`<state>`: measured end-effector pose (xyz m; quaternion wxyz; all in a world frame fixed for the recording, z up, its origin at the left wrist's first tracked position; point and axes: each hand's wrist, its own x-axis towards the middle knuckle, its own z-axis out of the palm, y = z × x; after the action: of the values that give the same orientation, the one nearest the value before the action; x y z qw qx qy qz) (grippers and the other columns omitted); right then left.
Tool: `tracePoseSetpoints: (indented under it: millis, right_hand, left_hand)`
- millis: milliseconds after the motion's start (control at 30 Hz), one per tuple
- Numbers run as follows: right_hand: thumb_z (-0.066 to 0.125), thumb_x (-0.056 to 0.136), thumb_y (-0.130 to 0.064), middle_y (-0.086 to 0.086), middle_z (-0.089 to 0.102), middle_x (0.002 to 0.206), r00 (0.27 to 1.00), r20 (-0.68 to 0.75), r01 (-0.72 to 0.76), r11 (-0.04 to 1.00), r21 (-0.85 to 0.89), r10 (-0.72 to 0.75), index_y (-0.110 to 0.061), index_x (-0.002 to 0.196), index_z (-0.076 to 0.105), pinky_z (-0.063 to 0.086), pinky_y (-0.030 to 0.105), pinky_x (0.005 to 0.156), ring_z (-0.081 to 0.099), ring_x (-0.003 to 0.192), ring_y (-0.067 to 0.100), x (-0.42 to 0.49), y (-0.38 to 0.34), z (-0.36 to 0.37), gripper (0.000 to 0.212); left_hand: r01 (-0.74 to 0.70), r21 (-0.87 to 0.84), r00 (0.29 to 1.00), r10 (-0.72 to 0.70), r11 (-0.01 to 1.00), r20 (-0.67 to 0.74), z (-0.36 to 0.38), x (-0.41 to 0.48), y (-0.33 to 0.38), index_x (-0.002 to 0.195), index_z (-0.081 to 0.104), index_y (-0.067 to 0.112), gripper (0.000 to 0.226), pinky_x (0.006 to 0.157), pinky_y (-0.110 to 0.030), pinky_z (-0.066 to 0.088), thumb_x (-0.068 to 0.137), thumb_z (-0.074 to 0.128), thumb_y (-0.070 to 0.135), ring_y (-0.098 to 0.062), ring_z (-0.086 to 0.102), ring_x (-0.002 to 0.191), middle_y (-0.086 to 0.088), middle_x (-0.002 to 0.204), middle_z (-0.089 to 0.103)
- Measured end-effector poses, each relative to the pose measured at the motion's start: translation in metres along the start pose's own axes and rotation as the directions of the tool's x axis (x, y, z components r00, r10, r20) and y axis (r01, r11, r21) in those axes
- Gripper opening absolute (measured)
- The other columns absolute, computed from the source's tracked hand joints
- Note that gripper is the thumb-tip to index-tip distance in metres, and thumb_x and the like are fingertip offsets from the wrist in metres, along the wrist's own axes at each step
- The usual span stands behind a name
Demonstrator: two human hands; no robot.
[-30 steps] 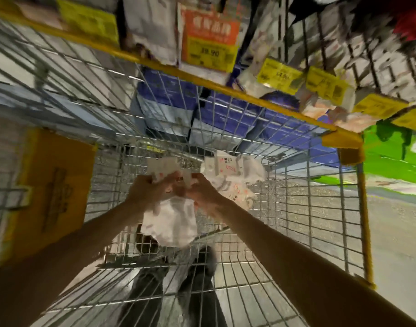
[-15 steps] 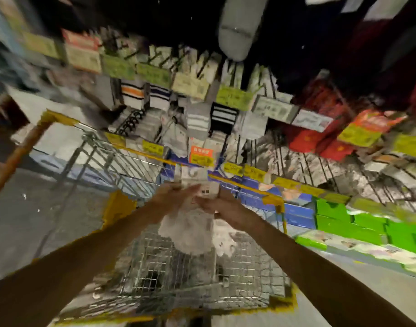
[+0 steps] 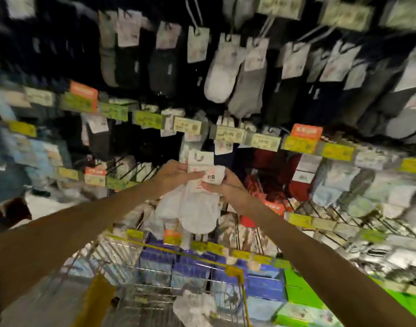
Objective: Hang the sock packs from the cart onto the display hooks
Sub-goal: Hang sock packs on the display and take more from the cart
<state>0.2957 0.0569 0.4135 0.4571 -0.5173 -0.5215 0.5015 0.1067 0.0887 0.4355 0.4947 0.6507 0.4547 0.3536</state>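
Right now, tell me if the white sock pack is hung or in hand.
In hand: left hand and right hand grip the white sock pack by its card; no hook through it.

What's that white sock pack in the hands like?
The sock pack is white: soft, fabric-looking socks hanging below a white card header with a cut-out slot on top and blurred red and dark print. It is held upright, header up, above the cart. The left hand and right hand pinch it from either side near the header.
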Motion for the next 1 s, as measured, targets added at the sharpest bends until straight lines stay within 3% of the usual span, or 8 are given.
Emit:
tracePoseSetpoints:
  millis: [100, 233, 367, 500, 633, 767, 900, 1000]
  right_hand:
    - [0.078, 0.078, -0.003, 0.003, 0.072, 0.109, 0.997, -0.006, 0.071, 0.997, 0.022, -0.071, -0.015, 0.116, 0.058, 0.054, 0.050, 0.092, 0.068, 0.104, 0.023, 0.000, -0.048, -0.014, 0.045]
    - [0.076, 0.083, -0.014, 0.003, 0.072, 0.113, 0.984, -0.020, 0.179, 0.983, 0.036, -0.178, -0.016, 0.119, 0.063, 0.059, 0.039, 0.080, 0.070, 0.102, 0.019, 0.001, -0.113, -0.029, 0.038]
    - [0.077, 0.083, -0.018, 0.004, 0.072, 0.115, 0.966, -0.094, 0.246, 0.968, 0.046, -0.241, -0.013, 0.125, 0.062, 0.057, 0.044, 0.090, 0.069, 0.105, 0.020, 0.021, -0.158, -0.033, 0.045]
    - [0.079, 0.081, -0.020, 0.003, 0.072, 0.115, 0.947, -0.165, 0.283, 0.958, 0.036, -0.274, -0.012, 0.126, 0.060, 0.056, 0.044, 0.091, 0.069, 0.104, 0.019, 0.041, -0.189, -0.031, 0.050]
    - [0.080, 0.080, -0.026, 0.001, 0.072, 0.113, 0.921, -0.226, 0.328, 0.945, 0.004, -0.318, -0.015, 0.123, 0.062, 0.056, 0.048, 0.090, 0.070, 0.104, 0.019, 0.062, -0.216, -0.023, 0.048]
    - [0.072, 0.087, -0.013, 0.011, 0.071, 0.115, 0.871, -0.340, 0.392, 0.919, 0.044, -0.355, -0.002, 0.123, 0.062, 0.058, 0.038, 0.086, 0.069, 0.102, 0.022, 0.081, -0.240, -0.011, 0.039]
    - [0.070, 0.087, -0.006, 0.012, 0.072, 0.111, 0.822, -0.407, 0.459, 0.887, 0.058, -0.399, -0.001, 0.120, 0.062, 0.059, 0.035, 0.081, 0.071, 0.098, 0.022, 0.083, -0.256, -0.008, 0.035]
    - [0.068, 0.089, -0.007, 0.007, 0.074, 0.104, 0.786, -0.430, 0.516, 0.855, 0.058, -0.445, -0.003, 0.118, 0.062, 0.059, 0.029, 0.073, 0.072, 0.091, 0.017, 0.079, -0.266, -0.009, 0.029]
  left_hand:
    - [-0.089, 0.056, 0.996, 0.088, 0.994, 0.021, -0.009, 0.009, 0.052, 0.100, 0.078, 0.008, 0.049, 0.098, -0.035, 0.052, 0.069, 0.082, 0.046, -0.011, 0.071, 0.099, 0.001, 0.101, 0.077]
    - [-0.197, 0.062, 0.980, 0.197, 0.978, -0.001, -0.022, 0.023, 0.117, 0.097, 0.078, 0.011, 0.032, 0.101, -0.033, 0.050, 0.082, 0.077, 0.038, -0.009, 0.069, 0.101, 0.004, 0.100, 0.076]
    - [-0.255, 0.027, 0.967, 0.255, 0.967, 0.001, -0.037, 0.044, 0.155, 0.096, 0.078, 0.012, 0.026, 0.099, -0.037, 0.053, 0.083, 0.077, 0.034, -0.012, 0.071, 0.099, 0.001, 0.102, 0.076]
    - [-0.285, 0.016, 0.959, 0.285, 0.958, 0.013, -0.051, 0.066, 0.173, 0.099, 0.078, 0.013, 0.035, 0.097, -0.040, 0.053, 0.079, 0.079, 0.041, -0.016, 0.071, 0.100, 0.000, 0.102, 0.076]
    - [-0.266, -0.067, 0.964, 0.266, 0.962, -0.001, -0.066, 0.084, 0.187, 0.093, 0.078, 0.012, 0.030, 0.089, -0.035, 0.057, 0.082, 0.076, 0.040, -0.017, 0.073, 0.091, 0.000, 0.093, 0.077]
    - [-0.256, -0.107, 0.966, 0.257, 0.961, -0.009, -0.086, 0.110, 0.204, 0.091, 0.079, 0.013, 0.034, 0.087, -0.031, 0.056, 0.080, 0.076, 0.045, -0.011, 0.073, 0.087, 0.004, 0.089, 0.077]
    - [-0.278, -0.112, 0.956, 0.285, 0.954, 0.063, -0.094, 0.119, 0.221, 0.088, 0.077, 0.016, 0.026, 0.057, -0.011, 0.050, 0.082, 0.076, 0.041, 0.001, 0.070, 0.068, 0.013, 0.073, 0.075]
    - [-0.318, -0.179, 0.937, 0.337, 0.931, 0.088, -0.095, 0.122, 0.230, 0.094, 0.078, 0.008, 0.034, 0.064, -0.014, 0.053, 0.082, 0.076, 0.039, -0.010, 0.073, 0.085, 0.002, 0.088, 0.078]
